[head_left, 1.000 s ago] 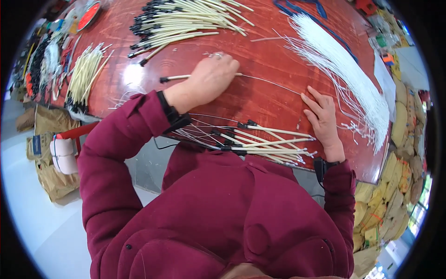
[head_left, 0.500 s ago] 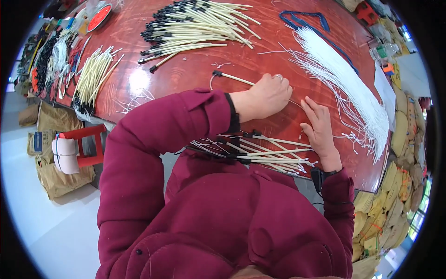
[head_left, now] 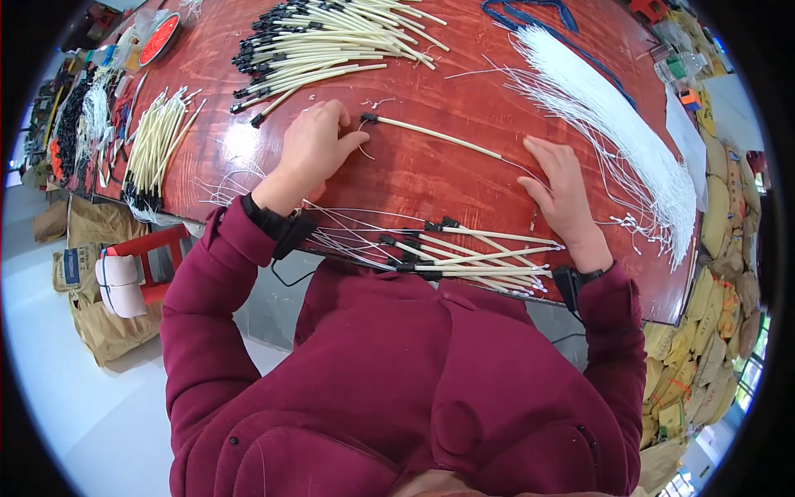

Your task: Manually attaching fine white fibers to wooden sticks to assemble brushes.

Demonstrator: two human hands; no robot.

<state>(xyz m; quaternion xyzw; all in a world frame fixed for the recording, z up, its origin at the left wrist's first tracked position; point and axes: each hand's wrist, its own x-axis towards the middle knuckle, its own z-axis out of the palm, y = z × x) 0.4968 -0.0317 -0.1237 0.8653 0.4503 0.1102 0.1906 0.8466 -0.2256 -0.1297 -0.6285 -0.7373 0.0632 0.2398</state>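
Observation:
A pale cream tube (head_left: 439, 137) with a black end piece (head_left: 369, 120) lies slantwise on the red table. A thin white wire (head_left: 520, 165) runs out of its right end toward my right hand (head_left: 561, 186), whose thumb and fingers are apart around the wire. Just left of the black end piece is my left hand (head_left: 313, 147), fingers curved and thumb apart, close to the short wire (head_left: 367, 147) that hangs from that end. Whether it touches this wire is hard to see. Between my arms, several similar tubes (head_left: 472, 265) lie crossed at the near edge.
A large pile of black-ended tubes (head_left: 339, 41) lies at the back, a smaller bunch (head_left: 159, 141) at left. A thick white wire bundle (head_left: 613, 124) and a blue strap (head_left: 567, 18) are at right. A red-filled dish (head_left: 160, 39) stands far left. Sacks (head_left: 691, 356) are stacked beyond the table.
My left hand has swung left from the tube's right part to beside its black end, uncovering the tube and the wires at the near edge. My right hand has stayed almost in place.

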